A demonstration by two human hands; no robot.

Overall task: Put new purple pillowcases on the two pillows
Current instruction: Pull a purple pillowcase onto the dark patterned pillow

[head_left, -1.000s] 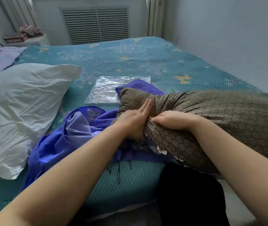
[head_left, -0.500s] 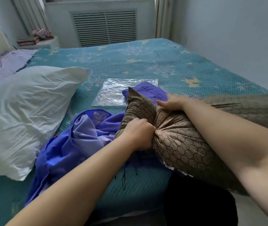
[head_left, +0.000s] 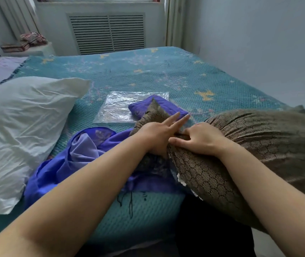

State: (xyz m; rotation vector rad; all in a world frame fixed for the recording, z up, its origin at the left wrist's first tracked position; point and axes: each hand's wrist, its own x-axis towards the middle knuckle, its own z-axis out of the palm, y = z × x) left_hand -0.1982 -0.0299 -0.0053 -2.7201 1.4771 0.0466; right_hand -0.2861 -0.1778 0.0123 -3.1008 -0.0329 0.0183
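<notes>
A brown honeycomb-patterned pillow [head_left: 250, 145] lies across the near right corner of a bed, its gathered end bunched between a person's two hands. The left hand [head_left: 157, 138] grips the bunched fabric from the left, index and middle fingers extended straight while the lower fingers curl around the cloth. The right hand [head_left: 200, 139] rests on top of the pillow just beside it, fingers bent and pinching into the folds. A crumpled purple pillowcase [head_left: 70, 160] spreads under and to the left of the hands, on a teal bedspread [head_left: 148, 75]. A folded purple pillowcase [head_left: 159, 105] lies beyond the hands, on a clear plastic bag [head_left: 118, 106]. A white pillow [head_left: 18, 127] lies at far left.
</notes>
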